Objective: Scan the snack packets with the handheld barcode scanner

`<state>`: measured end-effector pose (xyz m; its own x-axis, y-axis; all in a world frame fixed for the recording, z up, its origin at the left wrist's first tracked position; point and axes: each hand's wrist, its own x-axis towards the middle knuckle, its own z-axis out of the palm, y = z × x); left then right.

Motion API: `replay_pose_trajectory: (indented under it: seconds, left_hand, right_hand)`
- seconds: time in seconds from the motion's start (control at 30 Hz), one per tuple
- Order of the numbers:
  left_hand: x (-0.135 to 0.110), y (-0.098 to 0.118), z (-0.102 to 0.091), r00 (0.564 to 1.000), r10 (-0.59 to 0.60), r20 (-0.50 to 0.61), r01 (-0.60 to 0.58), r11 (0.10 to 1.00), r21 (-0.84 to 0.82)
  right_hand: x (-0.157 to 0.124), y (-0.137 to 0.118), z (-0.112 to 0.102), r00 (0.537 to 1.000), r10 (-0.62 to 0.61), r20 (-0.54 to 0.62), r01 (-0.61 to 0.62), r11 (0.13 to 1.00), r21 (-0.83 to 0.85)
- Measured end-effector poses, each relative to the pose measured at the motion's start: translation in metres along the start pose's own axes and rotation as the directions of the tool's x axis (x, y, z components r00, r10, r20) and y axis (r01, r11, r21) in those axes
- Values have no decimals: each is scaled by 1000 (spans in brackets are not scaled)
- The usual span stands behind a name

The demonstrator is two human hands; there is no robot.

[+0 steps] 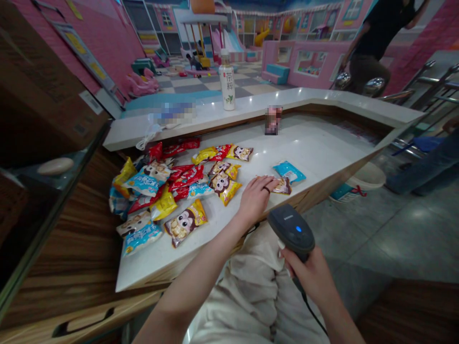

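Our left hand (256,196) lies flat and open, fingers resting on a small snack packet (284,186) near the white counter's (322,143) front edge. Our right hand (311,277) is wrapped tight around a black scanner (291,231), just off that edge. A pile of snacks (168,191) sits at the counter's left end.

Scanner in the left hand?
No, the right hand grips the scanner; the left hand lies flat on a snack packet.
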<state>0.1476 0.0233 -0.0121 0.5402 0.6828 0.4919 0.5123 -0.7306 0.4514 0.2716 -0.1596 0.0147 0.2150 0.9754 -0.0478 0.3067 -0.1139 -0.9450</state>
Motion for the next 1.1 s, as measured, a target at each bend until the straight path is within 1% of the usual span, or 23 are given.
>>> replay_pose_trajectory:
  seconds: [0.07, 0.13, 0.2, 0.3, 0.37, 0.47, 0.57, 0.63, 0.7, 0.77, 0.83, 0.87, 0.93, 1.0, 1.1]
  left_hand:
    - [11, -3, 10, 996, 57, 67, -64, 991, 115]
    - [21, -8, 22, 989, 64, 132, -87, 980, 178]
    - [30, -15, 34, 983, 55, 176, -91, 974, 205]
    - [41, -23, 45, 980, 32, 195, -75, 972, 221]
    - [46, -24, 45, 980, 13, 199, -56, 975, 213]
    - [42, -20, 34, 975, 8, 222, -48, 983, 176]
    - [21, -12, 11, 979, -5, 204, -30, 985, 170]
    - [0, -10, -10, 989, -46, 143, 16, 978, 207]
    - [-22, -13, -30, 993, -107, 56, 88, 958, 273]
    - [-41, -22, -47, 982, -184, -40, 186, 916, 356]
    - [-55, -33, -59, 957, -265, -119, 290, 855, 430]
    - [-60, -39, -61, 943, -301, -142, 332, 824, 458]
    - [-65, -48, -63, 927, -344, -152, 372, 783, 499]
    - [-66, -53, -60, 925, -351, -145, 373, 766, 524]
    - [-65, -54, -55, 927, -343, -153, 369, 759, 536]
  right_hand:
    - [0, 4, -3, 1000, 10, -4, -10, 1000, -8]
    - [1, 8, -5, 1000, 13, -12, -13, 1000, -4]
    - [2, 10, -6, 1000, 11, -14, -11, 1000, 2]
    - [4, 11, -6, 1000, 15, 5, -15, 1000, 5]
    - [4, 12, -5, 1000, 20, 6, -20, 1000, 8]
    - [4, 13, -3, 1000, 21, -6, -21, 1000, 12]
    - [2, 15, 0, 1000, 19, 3, -19, 1000, 22]
    - [2, 16, 2, 1000, 19, 21, -20, 999, 26]
    - [1, 16, 5, 999, 20, 42, -21, 1000, 22]
    - [0, 13, 8, 999, 18, 48, -19, 1000, 19]
    - [-1, 9, 11, 998, 24, 57, -25, 999, 21]
    - [-1, 7, 13, 997, 29, 65, -31, 999, 27]
    - [-2, 4, 18, 995, 38, 87, -41, 998, 41]
    - [-2, 2, 21, 994, 34, 102, -39, 998, 48]
    - [-3, 0, 24, 994, 14, 104, -18, 999, 33]
